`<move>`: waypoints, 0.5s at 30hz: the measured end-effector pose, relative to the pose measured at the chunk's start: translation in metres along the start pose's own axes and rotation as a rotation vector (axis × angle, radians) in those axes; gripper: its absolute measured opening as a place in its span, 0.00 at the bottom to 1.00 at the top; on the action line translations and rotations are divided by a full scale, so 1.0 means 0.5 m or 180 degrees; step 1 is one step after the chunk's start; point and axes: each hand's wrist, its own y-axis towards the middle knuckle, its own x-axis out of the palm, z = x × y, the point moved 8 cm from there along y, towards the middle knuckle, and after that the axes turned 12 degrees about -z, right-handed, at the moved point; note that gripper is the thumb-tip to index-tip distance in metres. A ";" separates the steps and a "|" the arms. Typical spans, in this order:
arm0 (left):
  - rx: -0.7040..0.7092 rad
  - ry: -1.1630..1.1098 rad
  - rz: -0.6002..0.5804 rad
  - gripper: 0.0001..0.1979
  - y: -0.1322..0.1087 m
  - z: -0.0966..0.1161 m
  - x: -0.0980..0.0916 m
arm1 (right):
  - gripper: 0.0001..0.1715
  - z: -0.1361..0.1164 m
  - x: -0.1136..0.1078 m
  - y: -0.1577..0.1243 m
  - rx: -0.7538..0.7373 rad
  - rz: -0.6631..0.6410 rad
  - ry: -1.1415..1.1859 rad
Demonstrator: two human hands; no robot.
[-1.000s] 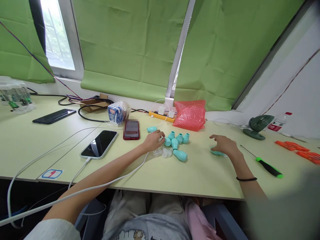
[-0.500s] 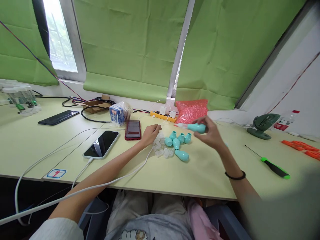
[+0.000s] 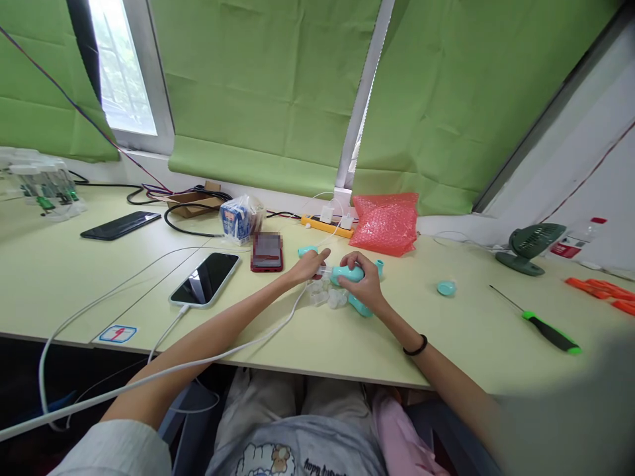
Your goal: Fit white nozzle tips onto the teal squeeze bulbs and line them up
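My right hand [image 3: 362, 282] is closed around a teal bulb-shaped piece [image 3: 344, 272], held just above the table. My left hand [image 3: 306, 266] meets it from the left, its fingers pinched at the clear tip on the piece's end. Under both hands lie several clear plastic caps [image 3: 330, 297] and more teal pieces [image 3: 361, 307], partly hidden by my fingers. One more teal piece [image 3: 306, 251] lies behind my left hand. A small round teal cap [image 3: 446, 287] sits alone to the right.
A red phone [image 3: 266, 252] and a charging phone [image 3: 205, 279] with a white cable lie left of my hands. Pink bubble wrap [image 3: 388, 222] and a power strip [image 3: 329, 227] are behind. A green-handled screwdriver [image 3: 540, 325] and small fan [image 3: 531, 246] are at right.
My right hand lifted a teal piece from the right side, carried it left and brought it down to my left hand. A round teal cap stays where the right hand was.
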 end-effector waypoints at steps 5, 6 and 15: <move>0.0002 -0.0709 -0.0997 0.33 -0.010 -0.001 0.067 | 0.13 0.054 0.006 -0.002 0.0663 -0.0066 0.1132; 0.0050 -0.0801 -0.1132 0.33 -0.013 0.004 0.074 | 0.13 0.061 0.007 -0.004 0.0746 -0.0051 0.1327; 0.0362 0.0785 0.0370 0.30 -0.011 0.031 -0.034 | 0.10 0.116 -0.015 -0.008 0.1257 0.0241 0.2285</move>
